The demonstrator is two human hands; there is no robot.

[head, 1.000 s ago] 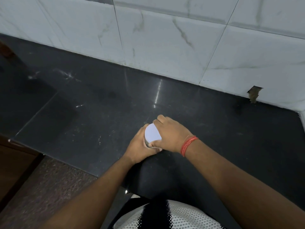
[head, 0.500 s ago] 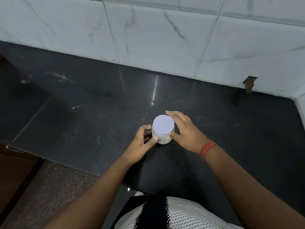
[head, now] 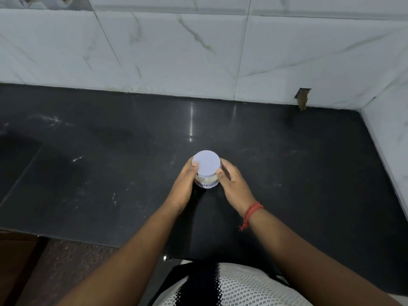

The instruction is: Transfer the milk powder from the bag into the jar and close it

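Both hands cupping upright lidded jar (head: 206, 173), left hand (head: 184, 184), right hand (head: 234, 184), thumbs on lid (head: 206, 163)

The jar (head: 206, 180) stands upright on the counter (head: 110, 173), about midway between its front edge and the wall (head: 176, 51) behind it. The lid (head: 206, 163) sits on top of the jar. The left hand (head: 184, 184) lies against the jar's left side, the right hand (head: 234, 184) against its right side, each with its thumb up at the lid's rim, so the jar is between them. Both forearms reach in from the near edge. A band (head: 251, 212) circles the right wrist. A second wall (head: 388, 133) closes the counter on the right, meeting the back wall at the far right corner. A hole (head: 302, 99) sits low in the back wall, near that corner, well apart from the jar.
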